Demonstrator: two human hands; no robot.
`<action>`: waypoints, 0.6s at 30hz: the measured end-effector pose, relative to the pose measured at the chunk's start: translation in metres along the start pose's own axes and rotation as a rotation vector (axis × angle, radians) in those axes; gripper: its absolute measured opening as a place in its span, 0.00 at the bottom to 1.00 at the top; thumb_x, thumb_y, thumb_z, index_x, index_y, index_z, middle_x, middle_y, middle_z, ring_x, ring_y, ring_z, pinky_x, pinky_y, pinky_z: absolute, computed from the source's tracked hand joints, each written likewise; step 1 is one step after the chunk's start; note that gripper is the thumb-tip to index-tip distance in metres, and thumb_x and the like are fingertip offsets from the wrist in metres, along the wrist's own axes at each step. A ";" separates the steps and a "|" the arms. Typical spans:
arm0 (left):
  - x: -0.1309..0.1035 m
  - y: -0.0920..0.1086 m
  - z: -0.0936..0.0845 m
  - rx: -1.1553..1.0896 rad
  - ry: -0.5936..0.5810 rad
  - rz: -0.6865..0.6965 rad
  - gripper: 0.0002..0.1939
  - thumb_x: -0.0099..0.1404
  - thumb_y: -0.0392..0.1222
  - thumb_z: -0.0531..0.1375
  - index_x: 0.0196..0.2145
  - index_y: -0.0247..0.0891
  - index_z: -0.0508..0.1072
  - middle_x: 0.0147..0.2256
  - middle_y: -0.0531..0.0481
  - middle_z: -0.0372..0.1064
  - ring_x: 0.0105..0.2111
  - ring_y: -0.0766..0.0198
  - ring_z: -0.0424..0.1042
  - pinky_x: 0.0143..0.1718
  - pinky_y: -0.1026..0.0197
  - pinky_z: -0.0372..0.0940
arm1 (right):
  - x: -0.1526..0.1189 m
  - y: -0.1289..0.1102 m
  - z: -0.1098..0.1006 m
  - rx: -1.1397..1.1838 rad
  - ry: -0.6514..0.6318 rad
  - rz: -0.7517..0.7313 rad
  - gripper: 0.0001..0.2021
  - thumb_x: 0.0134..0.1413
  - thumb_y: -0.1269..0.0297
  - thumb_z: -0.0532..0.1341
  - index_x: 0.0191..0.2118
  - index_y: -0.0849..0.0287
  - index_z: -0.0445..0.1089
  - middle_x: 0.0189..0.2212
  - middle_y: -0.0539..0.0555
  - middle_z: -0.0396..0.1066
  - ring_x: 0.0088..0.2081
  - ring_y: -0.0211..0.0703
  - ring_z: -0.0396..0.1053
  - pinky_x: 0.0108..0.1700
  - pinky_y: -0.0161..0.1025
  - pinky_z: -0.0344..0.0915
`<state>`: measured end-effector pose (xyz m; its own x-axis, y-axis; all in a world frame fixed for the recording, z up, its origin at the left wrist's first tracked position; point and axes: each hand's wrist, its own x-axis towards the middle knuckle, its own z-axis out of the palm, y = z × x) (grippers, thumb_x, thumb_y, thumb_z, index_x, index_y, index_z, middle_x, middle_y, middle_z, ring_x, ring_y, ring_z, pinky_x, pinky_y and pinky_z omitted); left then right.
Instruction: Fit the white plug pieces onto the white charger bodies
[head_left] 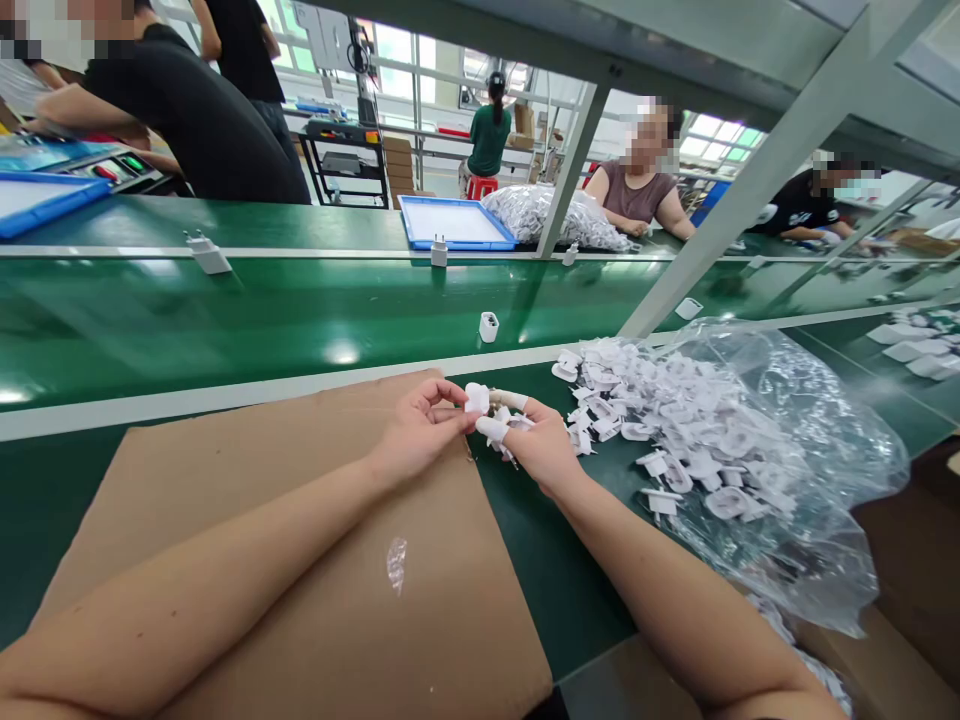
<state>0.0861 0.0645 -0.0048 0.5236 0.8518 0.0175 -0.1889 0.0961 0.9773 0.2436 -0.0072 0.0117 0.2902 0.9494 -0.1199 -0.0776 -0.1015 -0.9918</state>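
White part (476, 398) | left fingers (454, 424) pinch it | right fingers (492, 430) curl inward alongside, grip unclear

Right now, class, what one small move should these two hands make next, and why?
Probably steady the white piece between both hands: the left hand pinches it with its fingertips, and the right hand, with white finger covers on, is right beside it, so only a slight movement seems needed.

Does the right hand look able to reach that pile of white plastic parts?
Probably yes: the right hand is just beside the pile of white plastic parts, whose nearest edge lies outside the clear plastic bag, with no barrier visible. Its fingers are busy at another white part, though.
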 end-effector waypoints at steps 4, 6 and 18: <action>-0.001 -0.006 -0.005 0.179 -0.087 0.199 0.20 0.57 0.47 0.70 0.43 0.40 0.68 0.47 0.44 0.73 0.48 0.52 0.75 0.56 0.46 0.68 | 0.005 0.000 -0.002 0.028 0.054 0.022 0.24 0.35 0.58 0.73 0.43 0.60 0.78 0.25 0.50 0.73 0.23 0.35 0.65 0.23 0.33 0.62; 0.004 -0.008 -0.012 0.387 -0.049 0.305 0.19 0.61 0.46 0.66 0.48 0.42 0.69 0.53 0.43 0.69 0.57 0.51 0.68 0.64 0.44 0.58 | 0.008 -0.003 -0.005 0.078 0.062 0.090 0.25 0.36 0.57 0.72 0.44 0.60 0.78 0.23 0.50 0.73 0.23 0.37 0.67 0.23 0.33 0.63; 0.048 -0.027 -0.012 0.461 0.280 0.190 0.15 0.64 0.38 0.53 0.48 0.38 0.67 0.50 0.41 0.72 0.51 0.58 0.72 0.56 0.51 0.66 | -0.019 -0.022 -0.017 -0.374 -0.301 -0.063 0.17 0.43 0.61 0.70 0.42 0.57 0.80 0.24 0.50 0.72 0.21 0.35 0.63 0.22 0.33 0.57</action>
<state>0.1066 0.1091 -0.0333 0.2642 0.9421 0.2065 0.1568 -0.2532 0.9546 0.2558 -0.0276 0.0347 -0.0101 0.9954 -0.0957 0.2953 -0.0885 -0.9513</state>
